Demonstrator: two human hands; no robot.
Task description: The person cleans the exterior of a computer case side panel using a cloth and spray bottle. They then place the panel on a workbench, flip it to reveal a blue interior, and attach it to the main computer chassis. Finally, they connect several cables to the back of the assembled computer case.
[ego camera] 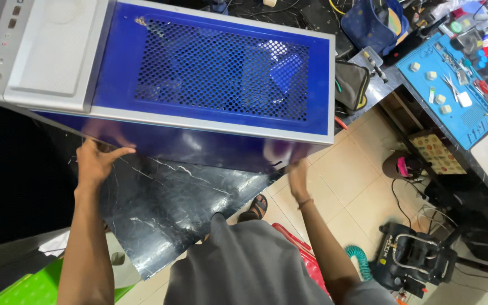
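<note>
A blue and silver computer case with a perforated mesh top and a white front panel is raised over a black marble-patterned table. My left hand grips the case's lower edge near the front end. At the rear end, my right hand presses against its glossy blue side. Both arms reach up from the bottom of the view.
A blue work mat with tweezers and small parts lies on a bench at the right. A black pouch sits behind the case. On the tiled floor stand a black compressor, a teal coiled hose and a red box. Green crate at bottom left.
</note>
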